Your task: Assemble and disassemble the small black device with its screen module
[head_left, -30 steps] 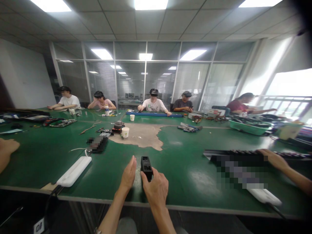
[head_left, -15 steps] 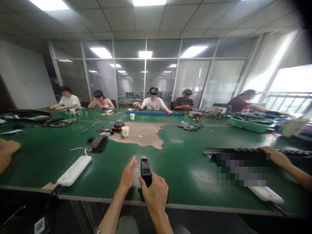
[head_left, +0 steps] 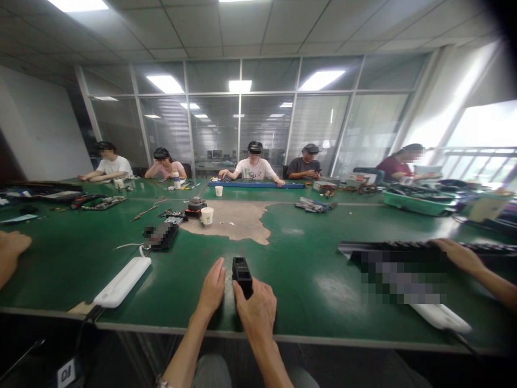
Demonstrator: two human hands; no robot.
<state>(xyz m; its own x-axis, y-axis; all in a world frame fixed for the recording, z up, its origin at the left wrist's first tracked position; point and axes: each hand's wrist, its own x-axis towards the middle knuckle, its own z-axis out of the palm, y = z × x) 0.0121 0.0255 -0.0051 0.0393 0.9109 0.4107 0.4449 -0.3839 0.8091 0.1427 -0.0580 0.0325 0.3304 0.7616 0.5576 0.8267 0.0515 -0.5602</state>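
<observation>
My right hand [head_left: 255,311] is closed round a small black box-shaped device [head_left: 242,274], which stands upright on the green table [head_left: 299,269] near its front edge. My left hand [head_left: 211,291] rests just left of the device with its fingers stretched out and together, flat on the tabletop. It holds nothing.
A white power strip [head_left: 121,282] lies at the front left, another [head_left: 441,317] at the front right. A co-worker's hand [head_left: 460,255] rests on a long black unit at the right; another hand [head_left: 11,245] shows at the left edge. Paper cups [head_left: 207,215], tools and several seated people are farther back.
My right hand turned the black device about its upright axis, so that a different face shows. Both hands stay in place. The view has tilted slightly.
</observation>
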